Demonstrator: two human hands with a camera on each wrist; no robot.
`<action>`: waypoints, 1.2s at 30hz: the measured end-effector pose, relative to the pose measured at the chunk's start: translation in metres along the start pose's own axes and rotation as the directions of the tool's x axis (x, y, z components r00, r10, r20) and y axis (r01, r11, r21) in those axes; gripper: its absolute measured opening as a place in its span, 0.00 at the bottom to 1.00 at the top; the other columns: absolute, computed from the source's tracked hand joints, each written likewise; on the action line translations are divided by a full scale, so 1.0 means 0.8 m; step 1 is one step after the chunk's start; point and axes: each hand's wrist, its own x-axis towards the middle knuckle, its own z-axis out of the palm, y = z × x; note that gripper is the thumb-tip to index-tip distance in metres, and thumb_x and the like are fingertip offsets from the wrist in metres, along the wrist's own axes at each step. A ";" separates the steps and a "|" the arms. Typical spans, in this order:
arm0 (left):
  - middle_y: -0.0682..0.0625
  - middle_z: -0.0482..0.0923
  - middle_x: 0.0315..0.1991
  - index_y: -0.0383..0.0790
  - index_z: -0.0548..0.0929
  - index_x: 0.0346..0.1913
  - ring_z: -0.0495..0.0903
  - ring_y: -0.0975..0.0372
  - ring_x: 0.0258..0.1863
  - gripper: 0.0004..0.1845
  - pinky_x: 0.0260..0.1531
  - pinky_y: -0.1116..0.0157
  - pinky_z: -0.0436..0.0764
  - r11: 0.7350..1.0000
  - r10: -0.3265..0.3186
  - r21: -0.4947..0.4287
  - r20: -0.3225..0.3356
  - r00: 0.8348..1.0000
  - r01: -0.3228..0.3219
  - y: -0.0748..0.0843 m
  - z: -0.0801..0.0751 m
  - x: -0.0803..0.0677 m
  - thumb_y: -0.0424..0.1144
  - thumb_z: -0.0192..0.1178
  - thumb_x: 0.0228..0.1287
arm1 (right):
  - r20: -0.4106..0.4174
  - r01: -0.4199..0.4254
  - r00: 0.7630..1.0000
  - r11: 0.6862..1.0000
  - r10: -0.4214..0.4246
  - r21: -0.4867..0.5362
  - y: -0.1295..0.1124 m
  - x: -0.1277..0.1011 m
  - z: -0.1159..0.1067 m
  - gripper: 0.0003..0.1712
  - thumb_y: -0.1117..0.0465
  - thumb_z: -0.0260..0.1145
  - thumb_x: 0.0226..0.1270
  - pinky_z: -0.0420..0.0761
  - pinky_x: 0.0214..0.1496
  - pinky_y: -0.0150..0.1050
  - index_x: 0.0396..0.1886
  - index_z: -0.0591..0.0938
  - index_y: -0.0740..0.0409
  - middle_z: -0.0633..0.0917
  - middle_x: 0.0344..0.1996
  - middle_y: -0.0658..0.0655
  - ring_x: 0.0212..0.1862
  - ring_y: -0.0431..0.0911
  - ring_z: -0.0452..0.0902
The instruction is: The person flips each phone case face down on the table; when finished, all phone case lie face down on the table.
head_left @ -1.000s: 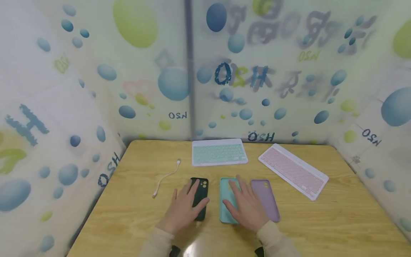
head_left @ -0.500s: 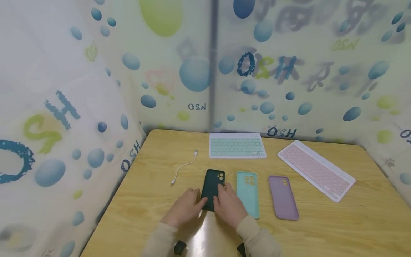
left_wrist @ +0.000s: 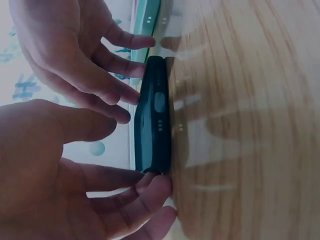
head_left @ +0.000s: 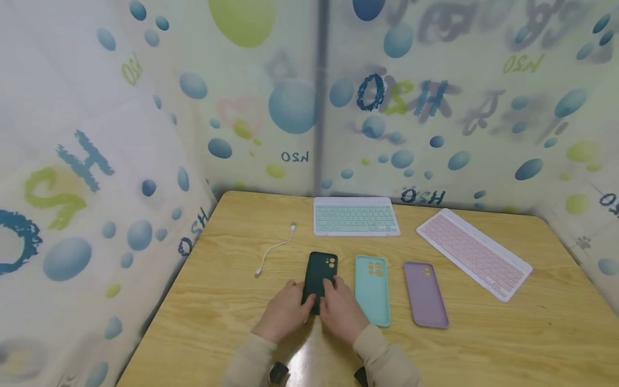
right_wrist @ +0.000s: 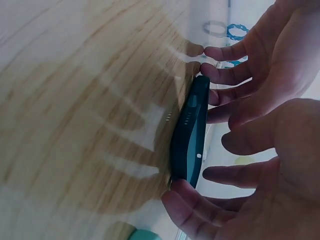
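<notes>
The table [head_left: 512,338] is yellow wood with wavy lines in it, and its far corners are round. A bright patch of light [head_left: 297,361] shines on the near part, between the sleeves [head_left: 387,360].

A dark case [head_left: 315,274] lies flat on the table, in the middle, near the person. The left hand [head_left: 284,313] is at its left side and the right hand [head_left: 344,312] is at its right side. Both hands have bent, loose fingers set apart. Some fingertips touch the edges of the case, and the thumbs are over it.

Just right of it lies a blue case [head_left: 372,298], then a purple case [head_left: 425,295]. A white cord [head_left: 274,246] lies to the left. A green keyboard [head_left: 355,219] is at the far edge, and a pink keyboard [head_left: 474,255] lies slanted on the far right.

Pale walls stand on the left [head_left: 145,129], far [head_left: 420,121] and right [head_left: 556,193] sides. They have blue and green dots and big letters. A gray strip [head_left: 321,97] runs up the far wall.
</notes>
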 end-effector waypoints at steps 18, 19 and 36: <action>0.38 0.78 0.40 0.21 0.78 0.54 0.79 0.53 0.38 0.17 0.41 0.52 0.82 0.999 -0.034 -0.004 -0.054 0.998 0.034 -0.002 0.002 0.002 0.32 0.54 0.68 | 0.028 -0.034 0.999 0.994 0.031 0.103 0.001 0.002 0.006 0.22 0.68 0.56 0.68 0.75 0.62 0.61 0.60 0.73 0.75 0.73 0.60 0.79 0.61 0.70 0.72; 0.37 0.78 0.41 0.21 0.78 0.54 0.80 0.51 0.40 0.17 0.44 0.51 0.82 1.000 -0.026 0.001 -0.065 0.998 0.026 -0.002 0.001 0.001 0.30 0.54 0.66 | 0.030 -0.036 0.999 0.993 0.033 0.114 0.002 0.002 0.005 0.23 0.68 0.56 0.68 0.74 0.62 0.61 0.60 0.73 0.75 0.73 0.61 0.79 0.62 0.70 0.71; 0.31 0.82 0.45 0.20 0.79 0.51 0.82 0.43 0.48 0.15 0.48 0.49 0.82 0.995 0.036 -0.090 -0.134 0.990 -0.049 0.010 -0.020 -0.003 0.21 0.56 0.61 | 0.061 -0.033 0.998 0.990 0.025 0.133 0.000 0.003 0.003 0.24 0.70 0.53 0.66 0.73 0.64 0.59 0.61 0.72 0.75 0.74 0.60 0.78 0.63 0.68 0.71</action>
